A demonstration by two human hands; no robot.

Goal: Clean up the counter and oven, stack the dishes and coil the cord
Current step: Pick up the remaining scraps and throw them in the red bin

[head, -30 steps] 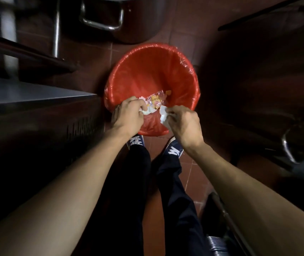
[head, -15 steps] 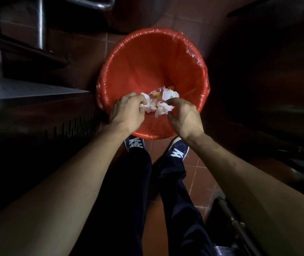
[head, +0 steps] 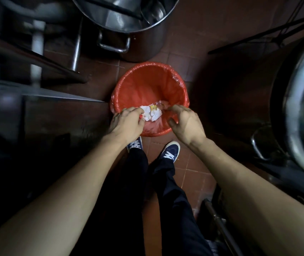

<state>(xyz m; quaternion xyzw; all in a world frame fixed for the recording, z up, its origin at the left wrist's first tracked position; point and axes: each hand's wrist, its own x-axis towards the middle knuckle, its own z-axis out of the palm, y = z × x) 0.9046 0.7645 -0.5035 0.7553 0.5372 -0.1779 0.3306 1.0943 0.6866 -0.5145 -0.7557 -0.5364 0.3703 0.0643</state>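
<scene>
A red plastic bin [head: 175, 84] lined with a clear bag stands on the floor in front of my feet. Crumpled white paper [head: 152, 114] and a yellow-printed wrapper [head: 154, 108] lie inside it near the front wall. My left hand [head: 127, 123] hovers over the bin's front left rim with its fingers curled in, the tips right beside the white paper; whether they touch it is hidden. My right hand [head: 186, 122] hangs over the front right rim, fingers spread and bent, with nothing in it.
A large steel stockpot [head: 129, 28] with a handle stands just behind the bin. A steel counter edge [head: 55, 97] runs on the left, with a table leg [head: 76, 50] beyond it. Another big metal pot [head: 299, 111] fills the right side. The floor is brown tile.
The white paper and wrapper dropped from between my hands into the bin. My right hand opened and drew back to the right. The view pulled up and away from the bin.
</scene>
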